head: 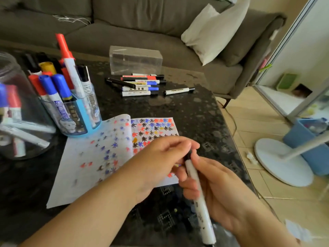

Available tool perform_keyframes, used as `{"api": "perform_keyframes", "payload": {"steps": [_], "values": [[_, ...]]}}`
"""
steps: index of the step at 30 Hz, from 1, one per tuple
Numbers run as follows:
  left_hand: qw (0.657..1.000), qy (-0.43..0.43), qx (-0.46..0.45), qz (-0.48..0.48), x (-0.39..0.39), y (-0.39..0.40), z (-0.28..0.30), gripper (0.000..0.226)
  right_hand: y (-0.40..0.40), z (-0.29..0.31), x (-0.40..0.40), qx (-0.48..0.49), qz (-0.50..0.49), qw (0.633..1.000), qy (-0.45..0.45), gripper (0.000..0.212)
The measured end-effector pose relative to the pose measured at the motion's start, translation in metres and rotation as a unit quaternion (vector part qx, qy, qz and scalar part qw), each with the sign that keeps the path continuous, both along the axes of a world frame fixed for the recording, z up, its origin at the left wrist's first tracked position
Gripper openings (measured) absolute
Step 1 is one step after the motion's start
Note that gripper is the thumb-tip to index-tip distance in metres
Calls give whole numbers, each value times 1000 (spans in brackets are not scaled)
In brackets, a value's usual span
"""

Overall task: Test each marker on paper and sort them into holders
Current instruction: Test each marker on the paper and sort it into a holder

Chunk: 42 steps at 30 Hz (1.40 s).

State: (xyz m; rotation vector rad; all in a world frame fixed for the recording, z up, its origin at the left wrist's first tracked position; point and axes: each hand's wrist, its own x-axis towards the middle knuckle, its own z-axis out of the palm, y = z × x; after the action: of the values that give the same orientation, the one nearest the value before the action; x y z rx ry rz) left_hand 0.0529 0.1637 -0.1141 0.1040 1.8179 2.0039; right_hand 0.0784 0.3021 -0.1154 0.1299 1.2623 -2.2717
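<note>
We had a single view, from a wide-angle camera worn on the head, looking forward and steeply down onto the dark stone table (pixel 187 107). It sat close over the table's near edge, so both forearms ran in from the bottom of the frame and filled the foreground. Beyond the table's far edge we saw the grey sofa (pixel 135 25); to the table's right, tiled floor (pixel 252 125). Straight lines bowed toward the frame's edges. No second view overlapped it.
</note>
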Motion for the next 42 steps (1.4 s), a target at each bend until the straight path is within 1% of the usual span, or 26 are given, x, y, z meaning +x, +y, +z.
{"api": "perform_keyframes", "payload": {"steps": [1,3,5,6,8,10,11,13,15,16,17,19,20,21,23,25,27,30,32,34,36,37,38,40,41,42], "values": [[998,-32,45,-1,0,0,-1,25,1,-1,-1,-16,7,1000,-9,29],[986,-93,135,-18,-1,0,-2,39,1,-2,-4,-54,19,998,-24,30],[972,-112,201,-35,-1,-1,-3,51,0,-6,-9,-108,43,992,-41,30],[965,-115,235,-38,-1,0,-3,53,1,-9,-11,-146,62,986,-48,30],[946,-114,301,-39,-1,3,-1,50,3,-12,-16,-239,109,963,-68,31],[939,-100,328,-32,-1,6,0,34,6,-12,-18,-252,116,959,-55,32],[945,-88,314,-25,-2,7,-1,26,7,-12,-18,-235,110,965,-43,31],[963,-63,262,-3,-1,9,-1,24,7,-9,-15,-151,82,985,-6,32],[973,-62,222,30,0,11,-1,25,5,-7,-12,-14,36,998,45,37],[974,-69,209,57,-1,12,-1,26,4,-8,-11,69,22,994,83,38],[974,-76,195,92,-3,12,-2,24,3,-10,-10,173,14,975,139,38],[971,-77,157,163,-10,8,-3,19,1,-17,-7,392,15,884,253,36],[969,-73,142,187,-12,6,-2,18,1,-22,-5,455,20,844,284,37],[969,-66,128,200,-14,3,-2,16,2,-24,-3,480,22,826,294,37],[976,-46,67,202,-14,-1,-5,14,5,-22,-1,485,19,828,280,38],[980,5,-56,190,-12,-2,-10,15,11,-20,-3,462,24,854,239,34],[970,56,-154,180,-11,-4,-14,11,18,-19,-5,407,22,893,193,20],[946,102,-265,158,-12,-10,-16,11,26,-20,-6,348,-13,922,167,28],[936,123,-300,138,-13,-13,-18,9,29,-18,-9,249,-69,958,126,18],[927,128,-331,118,-13,-13,-19,11,32,-19,-13,122,-94,986,56,17],[918,132,-360,100,-14,-13,-22,24,34,-21,-18,23,-110,993,20,19],[915,137,-369,93,-14,-13,-22,25,36,-24,-19,-8,-120,993,18,26],[913,141,-372,87,-15,-13,-23,23,37,-26,-20,-24,-120,992,22,31],[913,146,-373,80,-16,-11,-25,19,39,-35,-20,12,-94,993,66,22],[913,146,-374,76,-16,-11,-27,19,38,-37,-19,62,-76,990,103,17],[913,146,-374,74,-17,-10,-29,19,37,-40,-18,139,-64,979,139,25]]}}
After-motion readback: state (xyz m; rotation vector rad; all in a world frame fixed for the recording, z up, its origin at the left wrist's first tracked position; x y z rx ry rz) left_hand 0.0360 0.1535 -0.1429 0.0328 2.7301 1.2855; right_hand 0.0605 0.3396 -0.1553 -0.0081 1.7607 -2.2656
